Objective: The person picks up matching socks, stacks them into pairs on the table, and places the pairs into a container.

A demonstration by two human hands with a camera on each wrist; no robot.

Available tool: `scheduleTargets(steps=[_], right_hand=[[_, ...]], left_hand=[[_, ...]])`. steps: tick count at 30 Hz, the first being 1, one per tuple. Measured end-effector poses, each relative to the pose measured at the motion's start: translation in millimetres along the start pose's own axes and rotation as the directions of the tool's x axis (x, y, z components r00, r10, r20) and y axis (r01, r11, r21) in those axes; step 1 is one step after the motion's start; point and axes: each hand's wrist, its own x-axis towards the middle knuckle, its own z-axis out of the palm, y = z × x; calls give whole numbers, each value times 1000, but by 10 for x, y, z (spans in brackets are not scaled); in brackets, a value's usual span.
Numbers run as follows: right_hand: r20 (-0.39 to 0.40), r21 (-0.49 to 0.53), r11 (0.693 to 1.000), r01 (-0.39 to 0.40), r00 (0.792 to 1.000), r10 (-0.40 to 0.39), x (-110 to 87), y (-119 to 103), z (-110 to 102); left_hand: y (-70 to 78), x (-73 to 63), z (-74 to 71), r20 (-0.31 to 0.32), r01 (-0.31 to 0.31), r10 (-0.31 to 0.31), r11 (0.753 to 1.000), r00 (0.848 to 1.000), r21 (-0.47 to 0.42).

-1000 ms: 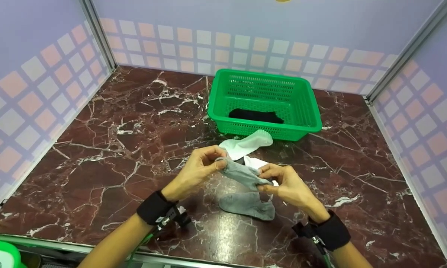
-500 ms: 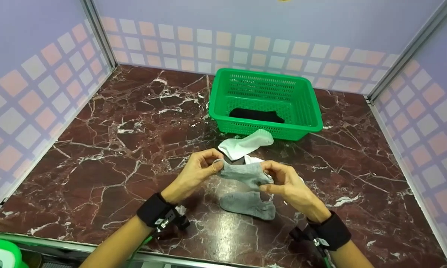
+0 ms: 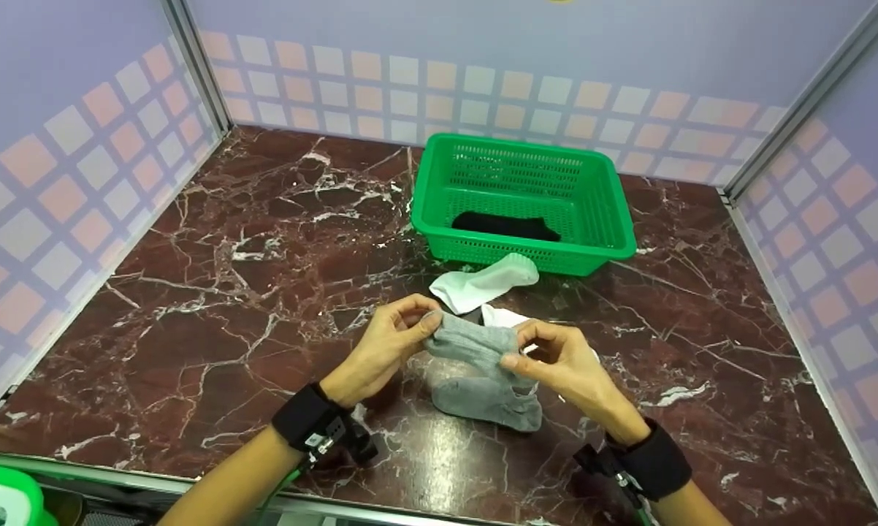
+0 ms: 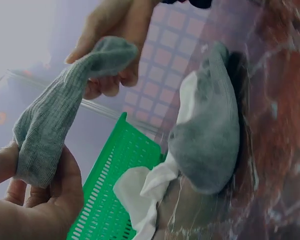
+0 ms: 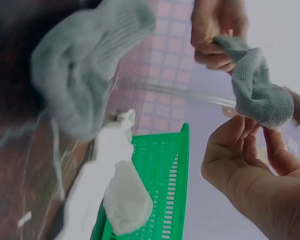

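Observation:
A grey ribbed sock (image 3: 474, 343) is stretched between both hands above the table. My left hand (image 3: 386, 342) pinches its left end between thumb and fingers. My right hand (image 3: 572, 371) holds the other end, thumb toward me. In the left wrist view the held sock (image 4: 57, 107) bends toward the far hand; the right wrist view shows a fold in this sock (image 5: 260, 92). Beneath it, a second grey sock (image 3: 479, 402) lies on the table, partly hidden. Just beyond the hands lie a white sock (image 3: 475, 286) and another white piece (image 3: 503, 317), largely covered by the right hand.
A green perforated basket (image 3: 527, 252) stands behind the white sock, with a black sock (image 3: 505, 225) inside. Patterned panels enclose the marbled table (image 3: 264, 219) at the back and sides. A green-and-white object (image 3: 4, 493) sits at the lower left corner.
The right hand's fingers have shifted their hold at its end of the grey sock, and the thumb now presses on its front. The left hand keeps its pinch. The other socks stay put.

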Motion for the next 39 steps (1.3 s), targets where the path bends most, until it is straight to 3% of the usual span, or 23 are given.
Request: scheduleTargets(steps=[5, 9, 11, 14, 18, 20, 29, 35, 39], right_hand=[[-20, -170, 984, 49, 998, -53, 0, -2, 22], [-52, -202, 979, -23, 999, 13, -25, 30, -29], [-39, -157, 986, -64, 998, 59, -46, 54, -65], [50, -2, 997, -78, 996, 78, -65, 96, -93], [197, 221, 973, -72, 980, 28, -60, 148, -87], [240, 271, 959, -78, 971, 11, -47, 152, -84], [382, 246, 964, -104, 924, 2, -46, 77, -176], [443, 307, 946, -101, 895, -48, -100, 108, -237], [465, 313, 942, -124, 884, -38, -128, 133, -260]], left_hand=[[37, -52, 37, -29, 47, -50, 995, 998, -89], [64, -95, 75, -37, 20, -27, 984, 999, -177], [68, -113, 93, -31, 1, -8, 975, 999, -221], [65, -127, 110, -15, -1, -3, 962, 1000, -272], [56, -119, 110, 9, 28, -27, 949, 1000, -314], [54, -115, 105, 12, 31, -29, 945, 1000, -327], [66, -150, 79, -16, 16, -23, 944, 1000, -329], [19, -181, 58, -29, 23, -34, 946, 999, -322], [-30, -193, 34, -19, 49, -57, 952, 998, -302]])
